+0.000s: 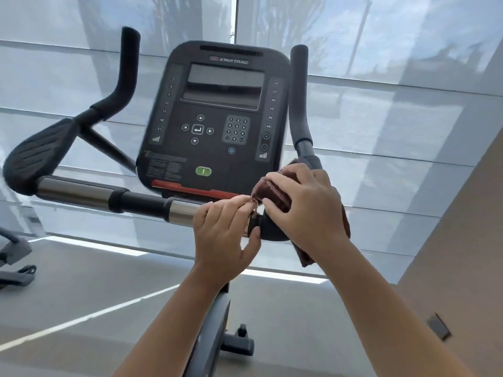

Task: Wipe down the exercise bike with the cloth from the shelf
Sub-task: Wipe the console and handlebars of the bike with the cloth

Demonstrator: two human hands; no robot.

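The brown cloth [275, 193] is draped over the right end of the exercise bike [217, 118] handlebar [141, 200]. The right hand [307, 210] presses on it with spread fingers [283, 176], while the left hand [226, 235] pinches its edge with closed fingers [239, 204].

Exercise bike [215, 110] seen from the rider's side, console dark apart from a green button [203, 171]. Brown cloth [272, 193] draped over the right end of the handlebar [141, 198], below the right upright bar. Right hand [307, 210] laid flat over the cloth, pressing it to the bar. Left hand [226, 232] just beside, fingertips pinching the cloth's near edge. Window blinds [394, 118] behind, grey floor [81, 295] below.
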